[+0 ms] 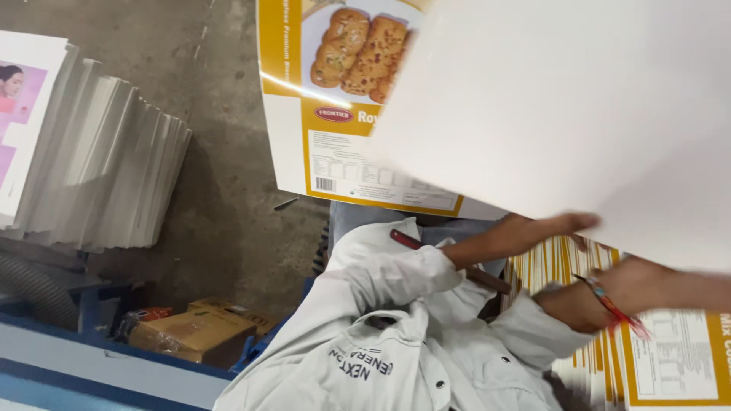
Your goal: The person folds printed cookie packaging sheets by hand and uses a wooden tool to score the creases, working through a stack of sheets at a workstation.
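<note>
We tilt the white sheet (563,106) up at upper right to turn it | left hand (544,227) fingers stretched together, flat under its edge | right hand (601,293) fingers hidden behind it, state unclear | printed stack (678,358) beneath

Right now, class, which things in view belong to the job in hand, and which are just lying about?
In the job:
large white sheet
hand at its edge
hand with red wrist thread
stack of yellow printed sheets

Lying about:
fanned pile of white sheets
brown cardboard box
grey hose
</note>
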